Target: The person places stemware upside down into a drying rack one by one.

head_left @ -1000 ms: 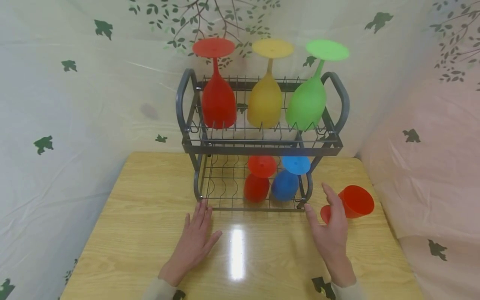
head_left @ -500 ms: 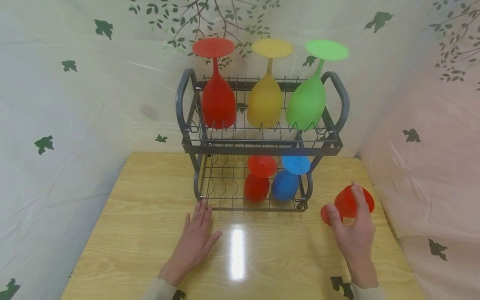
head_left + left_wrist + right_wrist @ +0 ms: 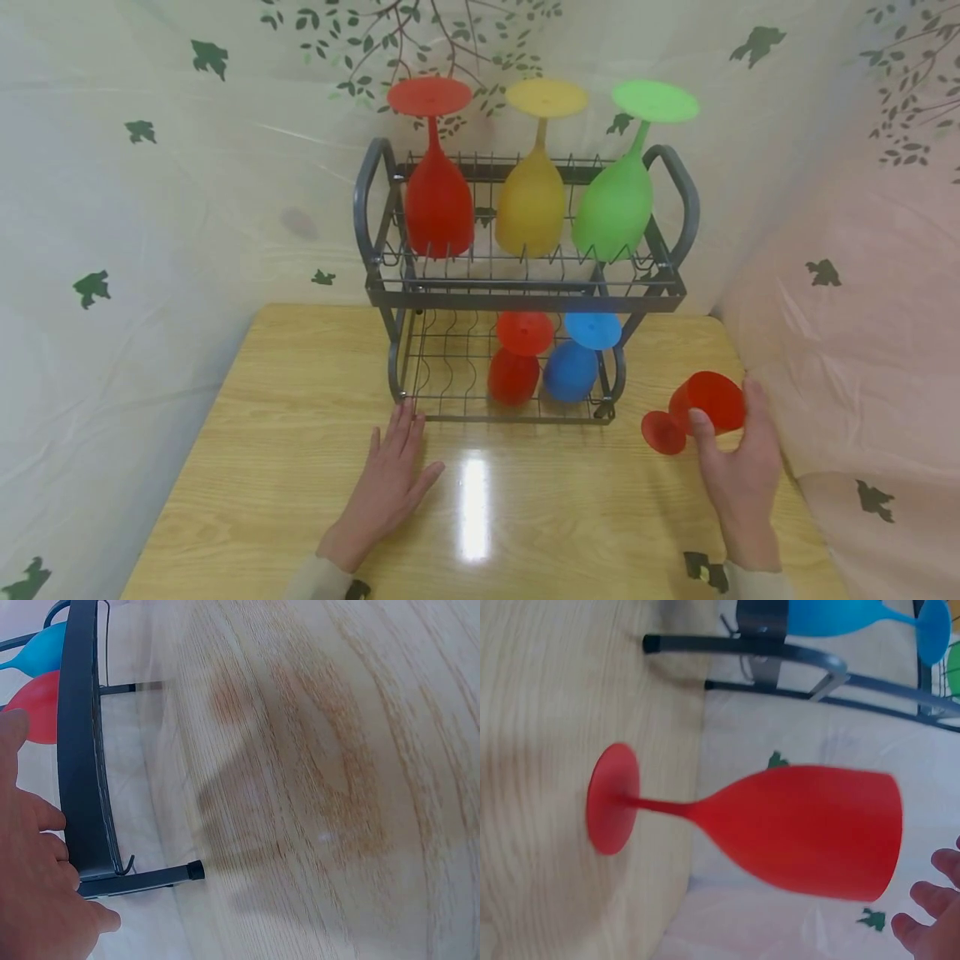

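A red wine glass (image 3: 708, 398) stands upright on the table to the right of the two-tier dish rack (image 3: 525, 298). My right hand (image 3: 742, 475) is beside its bowl, thumb and fingers spread around the rim side. In the right wrist view, the fingertips (image 3: 911, 930) are apart from the glass's bowl (image 3: 802, 829). My left hand (image 3: 384, 483) lies with straight fingers at the front left corner of the rack's lower tier. A red wine glass (image 3: 513, 377) and a blue wine glass (image 3: 572, 371) are upside down on that tier, toward its right.
Upside down on the upper tier are a red glass (image 3: 439, 204), a yellow glass (image 3: 530, 204) and a green glass (image 3: 615, 204). Patterned cloth (image 3: 847, 350) hangs close along the right edge of the wooden table (image 3: 285, 450) and behind the rack.
My right hand has moved right, from beside the rack's front corner, past the standing red wine glass to its right side. My left hand and the glasses have stayed put.
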Demonstrator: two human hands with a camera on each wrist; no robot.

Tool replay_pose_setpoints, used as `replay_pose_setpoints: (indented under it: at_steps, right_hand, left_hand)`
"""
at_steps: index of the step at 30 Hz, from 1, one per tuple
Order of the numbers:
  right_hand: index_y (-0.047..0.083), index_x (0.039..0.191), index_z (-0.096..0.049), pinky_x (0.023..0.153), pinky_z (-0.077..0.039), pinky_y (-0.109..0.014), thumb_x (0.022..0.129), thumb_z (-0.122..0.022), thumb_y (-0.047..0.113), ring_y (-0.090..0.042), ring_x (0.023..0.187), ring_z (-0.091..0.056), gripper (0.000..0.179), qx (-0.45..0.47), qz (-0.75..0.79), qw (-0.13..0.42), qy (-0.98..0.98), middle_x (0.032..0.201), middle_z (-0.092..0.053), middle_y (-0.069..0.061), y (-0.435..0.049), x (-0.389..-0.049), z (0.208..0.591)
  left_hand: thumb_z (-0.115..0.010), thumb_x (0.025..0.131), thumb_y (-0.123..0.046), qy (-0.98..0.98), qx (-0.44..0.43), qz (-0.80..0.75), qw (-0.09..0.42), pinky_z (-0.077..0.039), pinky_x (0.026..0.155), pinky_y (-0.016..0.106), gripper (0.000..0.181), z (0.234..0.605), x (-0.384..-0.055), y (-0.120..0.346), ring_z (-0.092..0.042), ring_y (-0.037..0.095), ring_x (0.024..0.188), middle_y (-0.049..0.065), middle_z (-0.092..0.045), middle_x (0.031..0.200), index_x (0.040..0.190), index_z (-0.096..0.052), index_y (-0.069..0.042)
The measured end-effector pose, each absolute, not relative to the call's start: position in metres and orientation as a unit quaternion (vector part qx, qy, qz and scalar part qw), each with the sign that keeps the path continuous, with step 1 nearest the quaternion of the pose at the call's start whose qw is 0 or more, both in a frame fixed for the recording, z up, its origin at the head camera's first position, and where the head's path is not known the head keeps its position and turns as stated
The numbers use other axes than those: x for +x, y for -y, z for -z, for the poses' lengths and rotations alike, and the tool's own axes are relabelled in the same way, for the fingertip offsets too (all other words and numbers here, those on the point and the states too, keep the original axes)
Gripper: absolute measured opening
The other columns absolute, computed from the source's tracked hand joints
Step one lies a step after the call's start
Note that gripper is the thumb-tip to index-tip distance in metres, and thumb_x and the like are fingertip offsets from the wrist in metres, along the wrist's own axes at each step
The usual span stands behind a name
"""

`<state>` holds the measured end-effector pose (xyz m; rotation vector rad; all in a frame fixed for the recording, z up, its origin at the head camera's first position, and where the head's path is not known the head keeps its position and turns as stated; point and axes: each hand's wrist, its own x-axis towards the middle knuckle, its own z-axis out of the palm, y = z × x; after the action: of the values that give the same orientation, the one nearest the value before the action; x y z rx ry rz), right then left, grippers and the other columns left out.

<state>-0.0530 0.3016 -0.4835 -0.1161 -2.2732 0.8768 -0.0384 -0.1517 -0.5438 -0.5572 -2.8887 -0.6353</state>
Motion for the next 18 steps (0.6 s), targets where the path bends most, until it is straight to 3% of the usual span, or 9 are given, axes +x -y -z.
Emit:
replay_pose_setpoints:
  at_steps: [6, 14, 18]
  right_hand:
    - [0.001, 0.158, -0.038, 0.126, -0.022, -0.048, 0.093, -0.076, 0.035, -0.044, 0.15, -0.032, 0.083, -0.074, -0.34, 0.301, 0.888, 0.161, -0.038, -0.024, -0.313, -0.051, 0.486]
    - [0.004, 0.166, -0.013, 0.128, -0.01, -0.052, 0.096, -0.07, 0.039, -0.042, 0.156, -0.015, 0.097, -0.135, -0.356, 0.186, 0.906, 0.17, -0.016, -0.022, -0.319, -0.048, 0.489]
    - [0.007, 0.167, -0.005, 0.127, -0.01, -0.054, 0.095, -0.072, 0.041, -0.041, 0.157, -0.013, 0.104, -0.163, -0.381, 0.147, 0.898, 0.172, -0.011, -0.019, -0.32, -0.048, 0.493]
  left_hand:
    - [-0.053, 0.106, -0.044, 0.958, -0.187, 0.209, 0.067, -0.024, 0.115, 0.073, 0.077, 0.544, -0.038, 0.152, -0.016, 0.044, 0.155, 0.027, -0.015, 0.168, 0.156, -0.032, 0.01]
    - [-0.053, 0.106, -0.044, 0.96, -0.186, 0.201, 0.058, -0.023, 0.116, 0.072, 0.078, 0.542, -0.039, 0.152, -0.014, 0.043, 0.156, 0.027, -0.012, 0.169, 0.157, -0.029, 0.009]
    - [-0.052, 0.106, -0.044, 0.96, -0.186, 0.2, 0.057, -0.023, 0.116, 0.072, 0.078, 0.542, -0.039, 0.152, -0.014, 0.043, 0.156, 0.027, -0.013, 0.169, 0.158, -0.028, 0.008]
